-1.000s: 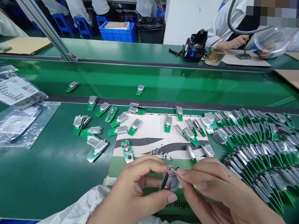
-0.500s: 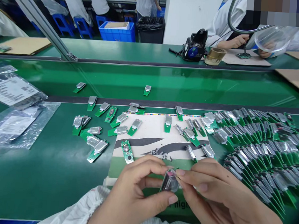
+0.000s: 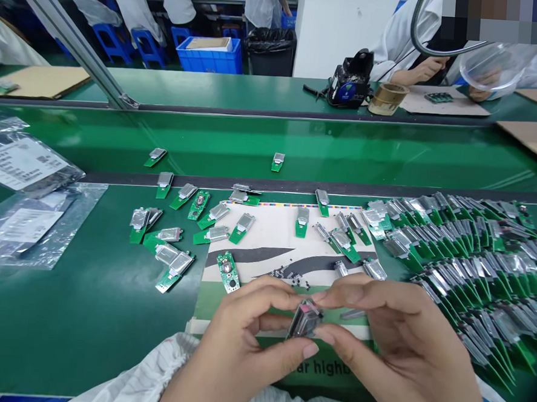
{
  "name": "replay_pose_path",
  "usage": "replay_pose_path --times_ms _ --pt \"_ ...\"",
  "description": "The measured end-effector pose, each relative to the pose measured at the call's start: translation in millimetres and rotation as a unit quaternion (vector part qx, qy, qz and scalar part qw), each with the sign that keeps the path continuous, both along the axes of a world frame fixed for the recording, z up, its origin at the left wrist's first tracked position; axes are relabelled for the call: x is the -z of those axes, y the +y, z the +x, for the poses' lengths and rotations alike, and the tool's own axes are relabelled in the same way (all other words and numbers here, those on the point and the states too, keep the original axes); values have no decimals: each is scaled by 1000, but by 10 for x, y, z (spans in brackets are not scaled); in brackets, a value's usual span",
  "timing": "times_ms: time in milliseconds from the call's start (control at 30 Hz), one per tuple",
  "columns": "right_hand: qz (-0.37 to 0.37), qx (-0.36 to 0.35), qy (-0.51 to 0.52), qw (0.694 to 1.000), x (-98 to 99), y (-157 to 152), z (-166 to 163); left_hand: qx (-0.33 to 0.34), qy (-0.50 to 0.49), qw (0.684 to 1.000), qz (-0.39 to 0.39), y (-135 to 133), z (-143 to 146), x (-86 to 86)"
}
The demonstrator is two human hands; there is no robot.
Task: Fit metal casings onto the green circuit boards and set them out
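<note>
In front of me my left hand [image 3: 256, 327] pinches a small circuit board with a display [image 3: 305, 320], tilted on edge, between thumb and fingers. A pink patch shows at its top. My right hand [image 3: 392, 336] grips the same board's right side, its index finger at the upper edge and its thumb lower down. The fingers hide part of the board. Below lies a printed cardboard sheet [image 3: 267, 225] with tiny black parts [image 3: 286, 276] scattered on it. A bare green circuit board [image 3: 228, 271] lies just beyond my left hand.
Rows of display boards [image 3: 463, 286] fan out at the right; several more [image 3: 173, 269] lie loose at left. Plastic bags [image 3: 26, 210] lie far left. Beyond runs a green belt [image 3: 208, 143] carrying two boards. A co-worker's hand [image 3: 424, 71] is across it, near a tape roll [image 3: 387, 99].
My right hand has shifted its grip, the thumb and index finger spreading along the board's right side. The two boards on the belt have moved right. The co-worker's hand has lifted slightly.
</note>
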State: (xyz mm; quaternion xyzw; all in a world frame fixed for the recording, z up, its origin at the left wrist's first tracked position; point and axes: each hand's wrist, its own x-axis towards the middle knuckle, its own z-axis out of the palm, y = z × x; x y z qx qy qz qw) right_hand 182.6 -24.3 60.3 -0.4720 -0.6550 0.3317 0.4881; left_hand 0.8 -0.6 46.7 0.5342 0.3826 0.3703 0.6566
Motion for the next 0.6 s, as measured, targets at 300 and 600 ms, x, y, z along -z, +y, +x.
replay_pose_path --times_ms 300,600 --pt "-27 -2 10 1000 30 39 0 -3 22 1000 -7 29 15 -1" --pt "-27 -2 -41 999 98 110 -20 9 42 999 15 45 17 44"
